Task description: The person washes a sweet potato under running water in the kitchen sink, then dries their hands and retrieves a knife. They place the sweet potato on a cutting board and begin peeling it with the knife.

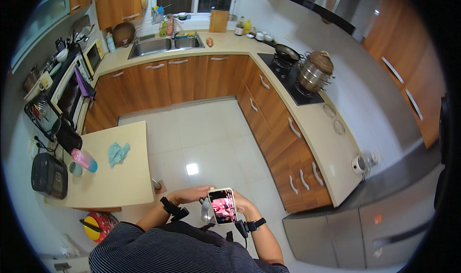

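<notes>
A smartphone (223,206) in a pale case is held upright in front of my body, its lit screen showing a pinkish picture. My right hand (243,202) grips its right edge, with the fingers mostly hidden behind it. From the other side, my left hand (194,194) holds the upper left corner; its fingertips are partly covered by the phone. Each wrist wears a black strap with a small device, one on the left wrist (174,209) and one on the right (250,227). A greyish, shiny item (206,211), too unclear to name, shows just left of the phone.
To the left, a table (133,183) bears a teal cloth (118,154), a pink-and-blue bottle (84,160), a cup (75,169) and a black rice cooker (49,175). A steamer pot (314,73) and a wok (287,53) stand on the hob. The double sink (151,48) lies ahead, the refrigerator (345,237) at right.
</notes>
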`<state>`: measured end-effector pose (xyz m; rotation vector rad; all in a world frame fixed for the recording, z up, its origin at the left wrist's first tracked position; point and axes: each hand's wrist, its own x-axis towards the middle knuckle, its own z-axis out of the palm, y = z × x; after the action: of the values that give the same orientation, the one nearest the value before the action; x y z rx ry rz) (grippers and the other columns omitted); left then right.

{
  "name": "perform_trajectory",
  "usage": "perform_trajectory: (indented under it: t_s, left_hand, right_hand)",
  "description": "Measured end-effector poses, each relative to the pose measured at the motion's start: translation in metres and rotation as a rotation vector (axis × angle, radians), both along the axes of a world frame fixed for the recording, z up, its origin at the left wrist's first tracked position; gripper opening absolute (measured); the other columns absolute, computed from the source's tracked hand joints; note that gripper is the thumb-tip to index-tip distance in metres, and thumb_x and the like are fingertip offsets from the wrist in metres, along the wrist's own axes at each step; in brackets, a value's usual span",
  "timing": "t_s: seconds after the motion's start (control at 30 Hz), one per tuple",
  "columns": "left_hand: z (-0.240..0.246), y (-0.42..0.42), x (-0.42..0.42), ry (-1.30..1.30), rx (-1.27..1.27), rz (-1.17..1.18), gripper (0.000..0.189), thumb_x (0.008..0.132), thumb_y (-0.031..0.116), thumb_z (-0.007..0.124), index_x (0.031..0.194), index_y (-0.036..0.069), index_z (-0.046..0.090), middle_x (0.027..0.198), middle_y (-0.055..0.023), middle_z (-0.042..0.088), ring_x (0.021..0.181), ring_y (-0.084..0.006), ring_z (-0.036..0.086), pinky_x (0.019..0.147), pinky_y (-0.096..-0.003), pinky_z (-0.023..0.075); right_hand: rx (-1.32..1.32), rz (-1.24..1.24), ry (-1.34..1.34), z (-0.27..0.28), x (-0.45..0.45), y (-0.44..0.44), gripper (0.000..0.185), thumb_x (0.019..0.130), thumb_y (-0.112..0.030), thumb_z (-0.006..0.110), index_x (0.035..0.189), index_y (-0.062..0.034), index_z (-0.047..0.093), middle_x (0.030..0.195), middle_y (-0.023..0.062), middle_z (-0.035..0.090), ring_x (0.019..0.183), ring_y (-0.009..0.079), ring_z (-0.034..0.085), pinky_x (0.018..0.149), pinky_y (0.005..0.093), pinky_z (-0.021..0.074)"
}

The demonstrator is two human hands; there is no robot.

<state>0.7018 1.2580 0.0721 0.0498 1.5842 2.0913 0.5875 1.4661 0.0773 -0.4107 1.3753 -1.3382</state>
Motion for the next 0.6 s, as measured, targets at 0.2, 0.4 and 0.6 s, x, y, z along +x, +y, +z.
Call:
perform_trajectory:
  t_s: [0.2,0.4,0.6]
  left_hand:
    - [0.001,-0.051,-0.109,-0.081,0.293,0.358,0.052,0.105,0.030,0.042,0.150,0.007,0.032,0.144,-0.0073,0.046,0.129,-0.0180,0.048,0.108,-0.0353,0.0379]
    - [-0.013,-0.135,-0.235,0.083,0.383,0.524,0.059,0.101,0.038,0.050,0.148,0.006,0.036,0.144,-0.0071,0.047,0.130,-0.0198,0.047,0.110,-0.0374,0.0371]
    - [0.000,-0.239,-0.383,0.060,0.375,0.653,0.052,0.101,0.036,0.051,0.143,0.007,0.042,0.134,-0.0051,0.054,0.119,-0.0159,0.054,0.101,-0.0345,0.0436]
  right_hand:
    - [0.074,0.191,-0.190,0.010,-0.149,-0.081,0.022,0.093,-0.017,0.065,0.106,-0.0007,0.069,0.090,0.0082,0.072,0.075,0.0120,0.069,0.066,0.0276,0.0577]
    - [-0.027,0.094,-0.374,0.023,-0.292,-0.155,0.026,0.099,-0.015,0.055,0.116,0.0036,0.062,0.101,0.0113,0.070,0.079,0.0141,0.069,0.068,0.0294,0.0588]
    - [-0.080,0.090,-0.351,0.072,-0.453,-0.244,0.033,0.103,-0.022,0.048,0.116,0.0070,0.059,0.098,0.0114,0.071,0.082,0.0166,0.070,0.072,0.0297,0.0596]
